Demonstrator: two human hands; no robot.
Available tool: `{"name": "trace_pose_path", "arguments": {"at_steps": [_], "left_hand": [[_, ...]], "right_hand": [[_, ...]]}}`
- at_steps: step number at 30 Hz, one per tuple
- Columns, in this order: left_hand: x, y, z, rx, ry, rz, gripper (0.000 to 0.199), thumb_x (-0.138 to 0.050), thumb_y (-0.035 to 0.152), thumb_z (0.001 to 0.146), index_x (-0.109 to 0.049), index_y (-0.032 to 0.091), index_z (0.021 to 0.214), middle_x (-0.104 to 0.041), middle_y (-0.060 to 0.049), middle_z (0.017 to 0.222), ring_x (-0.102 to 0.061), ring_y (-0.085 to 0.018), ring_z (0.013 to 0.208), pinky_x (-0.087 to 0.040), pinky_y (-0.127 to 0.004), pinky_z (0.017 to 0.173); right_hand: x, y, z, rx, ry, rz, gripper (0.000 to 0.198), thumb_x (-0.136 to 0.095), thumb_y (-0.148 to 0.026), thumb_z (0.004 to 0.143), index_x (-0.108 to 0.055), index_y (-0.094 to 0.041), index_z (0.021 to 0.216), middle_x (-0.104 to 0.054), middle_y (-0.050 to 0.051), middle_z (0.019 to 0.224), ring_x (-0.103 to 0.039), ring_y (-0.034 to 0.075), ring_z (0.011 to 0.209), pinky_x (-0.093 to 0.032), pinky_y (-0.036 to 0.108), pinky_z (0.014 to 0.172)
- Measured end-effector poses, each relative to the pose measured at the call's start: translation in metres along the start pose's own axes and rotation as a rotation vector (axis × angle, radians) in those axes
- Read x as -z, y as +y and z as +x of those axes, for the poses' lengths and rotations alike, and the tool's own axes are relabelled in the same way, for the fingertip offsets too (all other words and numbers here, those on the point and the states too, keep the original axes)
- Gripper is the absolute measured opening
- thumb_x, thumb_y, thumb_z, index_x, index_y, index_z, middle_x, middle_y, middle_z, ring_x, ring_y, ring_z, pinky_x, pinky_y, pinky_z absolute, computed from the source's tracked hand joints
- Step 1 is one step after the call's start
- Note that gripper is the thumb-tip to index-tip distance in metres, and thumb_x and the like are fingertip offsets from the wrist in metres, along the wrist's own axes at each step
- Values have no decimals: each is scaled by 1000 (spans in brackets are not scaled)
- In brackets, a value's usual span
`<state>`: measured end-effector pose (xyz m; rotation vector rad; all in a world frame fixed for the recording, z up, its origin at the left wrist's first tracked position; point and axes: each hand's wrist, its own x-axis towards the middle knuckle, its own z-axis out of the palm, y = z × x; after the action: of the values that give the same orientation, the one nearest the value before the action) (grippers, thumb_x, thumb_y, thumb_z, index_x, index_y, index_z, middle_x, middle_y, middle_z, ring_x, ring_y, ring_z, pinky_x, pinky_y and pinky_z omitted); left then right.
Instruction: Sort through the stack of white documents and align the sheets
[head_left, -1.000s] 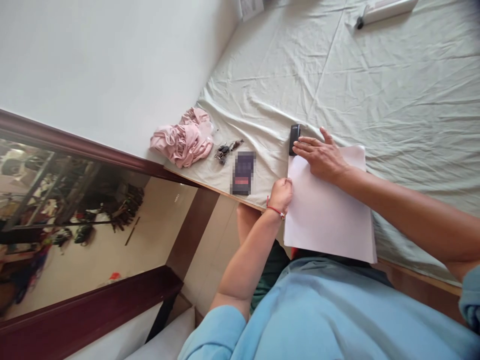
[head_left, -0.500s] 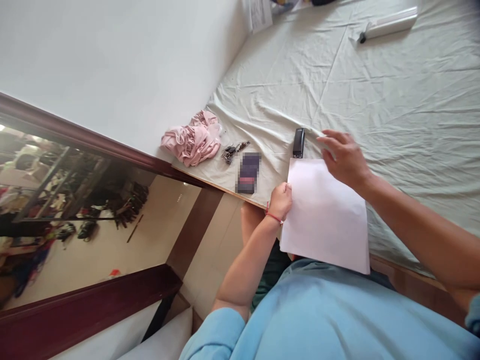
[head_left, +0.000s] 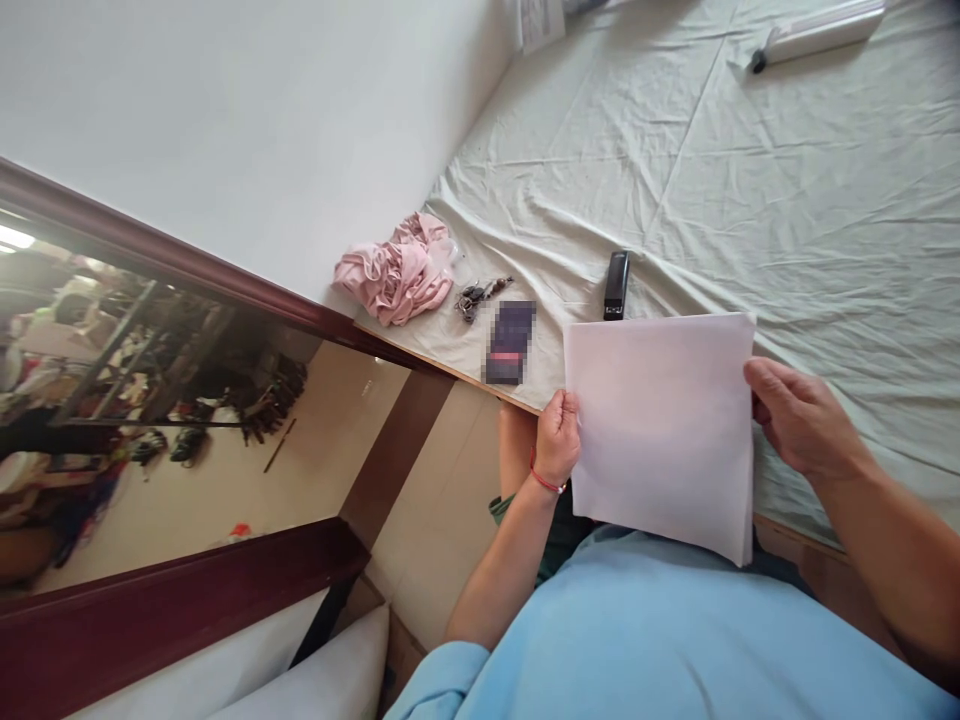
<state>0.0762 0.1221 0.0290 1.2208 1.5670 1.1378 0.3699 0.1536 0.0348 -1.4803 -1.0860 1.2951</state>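
Observation:
A stack of white paper sheets point(head_left: 660, 430) is held up in front of my body, over the near edge of the bed. My left hand point(head_left: 559, 435), with a red string at the wrist, pinches the left edge of the sheets. On the opposite edge my right hand point(head_left: 799, 410) grips them between thumb and curled fingers. Just beyond the top edge of the paper lies a black stapler point(head_left: 616, 284) on the sheet, touched by neither hand.
Left of the stapler are a phone-like blurred dark object point(head_left: 511, 342), a bunch of keys point(head_left: 476, 298) and a crumpled pink cloth point(head_left: 401, 270). A grey-white cylinder point(head_left: 821, 38) lies far right on the bedsheet point(head_left: 832, 200). A wall point(head_left: 247, 120) and mirror point(head_left: 225, 440) border the left.
My right hand has come down from near the stapler and closed on the paper's right edge. The sheets now face me more upright. My left hand keeps its hold.

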Motion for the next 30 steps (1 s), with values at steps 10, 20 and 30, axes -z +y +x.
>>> {"name": "trace_pose_path", "arguments": {"at_steps": [10, 20, 30], "left_hand": [[7, 13, 8, -65, -114, -16, 60, -51, 76, 100, -43, 22, 74, -36, 4, 71, -32, -13, 66, -32, -29, 62], [4, 6, 2, -58, -112, 105, 57, -51, 70, 103, -53, 21, 74, -47, 1, 71, -42, -15, 72, -42, -31, 74], [8, 10, 4, 53, -134, 66, 59, -55, 74, 99, -53, 20, 74, -45, 2, 71, -40, -15, 71, -39, -29, 68]], "right_hand": [[-3, 9, -2, -125, -20, 195, 48, -94, -61, 69, -85, -23, 96, -79, 2, 84, -67, 14, 62, -58, 23, 52], [-10, 1, -10, 87, 32, -77, 32, -72, -62, 90, -75, -31, 99, -68, 0, 78, -54, 18, 63, -44, 31, 51], [-2, -3, -13, 86, 53, -125, 31, -73, -61, 89, -73, -31, 84, -62, 1, 69, -51, 19, 61, -40, 33, 51]]}}
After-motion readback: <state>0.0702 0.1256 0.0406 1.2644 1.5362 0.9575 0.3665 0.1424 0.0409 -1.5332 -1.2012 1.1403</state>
